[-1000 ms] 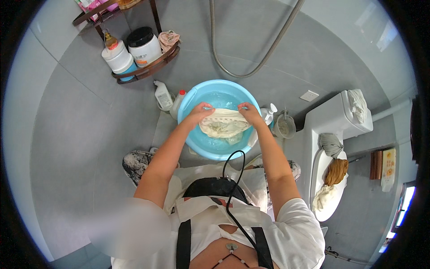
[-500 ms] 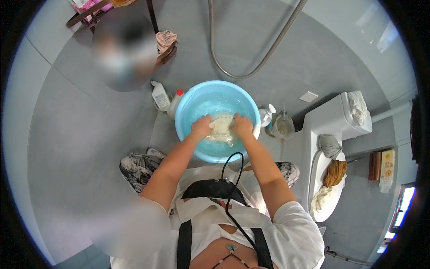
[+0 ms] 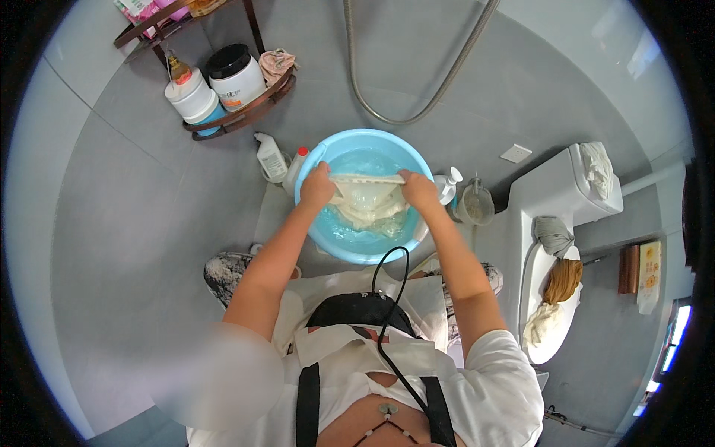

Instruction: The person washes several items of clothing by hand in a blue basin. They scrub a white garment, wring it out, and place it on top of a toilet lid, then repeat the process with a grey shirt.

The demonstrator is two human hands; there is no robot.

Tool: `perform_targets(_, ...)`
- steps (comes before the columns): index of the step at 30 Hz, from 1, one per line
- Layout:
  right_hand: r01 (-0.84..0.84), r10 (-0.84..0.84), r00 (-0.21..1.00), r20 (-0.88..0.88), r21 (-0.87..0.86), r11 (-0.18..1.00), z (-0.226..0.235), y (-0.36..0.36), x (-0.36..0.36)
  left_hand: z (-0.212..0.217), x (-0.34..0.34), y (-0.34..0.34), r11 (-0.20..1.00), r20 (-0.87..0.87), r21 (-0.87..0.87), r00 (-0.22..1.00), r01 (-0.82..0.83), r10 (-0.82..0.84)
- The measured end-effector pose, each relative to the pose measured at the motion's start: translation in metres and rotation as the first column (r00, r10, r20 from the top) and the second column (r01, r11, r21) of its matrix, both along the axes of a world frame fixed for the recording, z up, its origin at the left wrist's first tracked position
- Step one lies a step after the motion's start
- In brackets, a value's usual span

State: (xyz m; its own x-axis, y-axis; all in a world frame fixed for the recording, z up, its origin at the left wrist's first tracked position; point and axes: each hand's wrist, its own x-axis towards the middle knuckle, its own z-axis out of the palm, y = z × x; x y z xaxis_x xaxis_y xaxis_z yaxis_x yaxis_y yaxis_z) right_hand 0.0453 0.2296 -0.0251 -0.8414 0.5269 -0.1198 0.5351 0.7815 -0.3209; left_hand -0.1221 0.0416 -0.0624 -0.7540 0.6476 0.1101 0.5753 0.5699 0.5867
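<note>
A light-blue basin (image 3: 365,134) holding water stands on the floor in front of me. In it is a wet cream cloth garment (image 3: 366,201), its straight, ribbed-looking upper edge pulled taut from side to side. My left hand (image 3: 318,186) is closed on the left end of that edge, near the basin's left rim. At the other end, my right hand (image 3: 418,190) grips the same edge by the right rim. Below the stretched edge the garment sags into the water, and its lowest part is partly submerged.
White bottles (image 3: 271,158) stand left of the basin; a pump bottle (image 3: 447,183) and a clear jug (image 3: 474,205) stand right. A brown corner rack (image 3: 253,112) holds tubs. Cloths lie on the toilet (image 3: 533,257). A metal shower hose (image 3: 428,112) hangs beyond the basin.
My hands have moved apart and farther from me, spreading the bunched garment into a taut edge between them. It has come partly up out of the water.
</note>
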Motion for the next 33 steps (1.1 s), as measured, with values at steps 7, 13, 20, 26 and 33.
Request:
perform_targets(7,-0.040,-0.244,0.939,-0.243,-0.782,0.622,0.104,-0.002,-0.001,0.111,0.007,0.019,0.900,0.726,0.395,0.662,-0.182,-0.185)
perform_targets(13,-0.082,-0.280,0.819,-0.501,-0.585,0.807,0.180,-0.009,0.001,0.190,0.013,0.024,0.714,0.660,0.644,0.671,-0.274,-0.338)
perform_targets(20,-0.044,-0.062,0.781,-0.621,-0.154,0.987,0.208,-0.014,0.008,0.237,0.016,0.031,0.748,0.623,0.646,0.670,-0.152,-0.403)
perform_targets(26,0.129,-0.193,0.891,-0.412,-0.177,0.976,0.145,0.001,-0.001,0.167,-0.007,0.043,0.881,0.594,0.473,0.750,-0.032,-0.292)
perform_targets(33,0.099,-0.094,0.993,-0.072,0.059,0.993,0.031,-0.004,-0.001,0.026,-0.013,0.046,0.953,0.547,0.289,0.801,0.092,-0.243)
